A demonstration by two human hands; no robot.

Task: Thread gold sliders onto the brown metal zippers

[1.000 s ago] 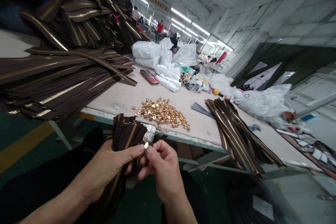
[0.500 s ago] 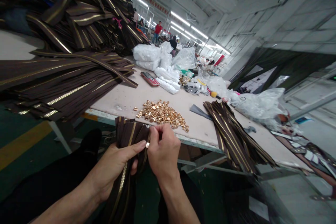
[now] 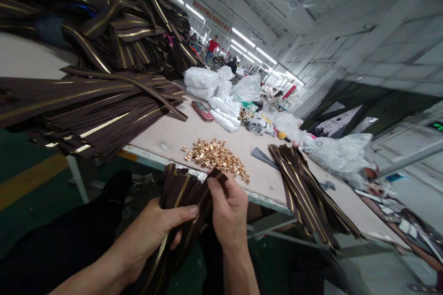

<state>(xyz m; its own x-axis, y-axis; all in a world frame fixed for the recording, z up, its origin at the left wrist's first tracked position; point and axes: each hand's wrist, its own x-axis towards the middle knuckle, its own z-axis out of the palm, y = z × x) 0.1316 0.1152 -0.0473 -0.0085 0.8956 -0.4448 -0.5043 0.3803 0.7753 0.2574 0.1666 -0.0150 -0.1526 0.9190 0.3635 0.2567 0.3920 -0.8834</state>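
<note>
My left hand (image 3: 152, 228) is closed round a bundle of dark brown zipper tapes (image 3: 176, 189) with gold teeth, its thumb lying across the front. The bundle hangs down between my knees, at the table's near edge. At its right side, my right hand (image 3: 230, 214) pinches the top end of one zipper tape (image 3: 217, 175), which bends away from the others. Whether a small metal part is also between those fingers is hidden. Just beyond both hands, a heap of small gold metal pieces, like zipper sliders (image 3: 216, 156), lies on the table.
More zipper tapes (image 3: 114, 97) overhang the table (image 3: 152, 131) on the left, with a large heap (image 3: 138, 32) behind. Another zipper bundle (image 3: 308, 189) lies across the right edge. A red phone (image 3: 203, 110) and white plastic bags (image 3: 204, 83) sit farther back. People are in the distance.
My right hand has moved away from my left thumb, drawing one tape end out to the right. A small shiny piece between the hands no longer shows. The view has shifted slightly.
</note>
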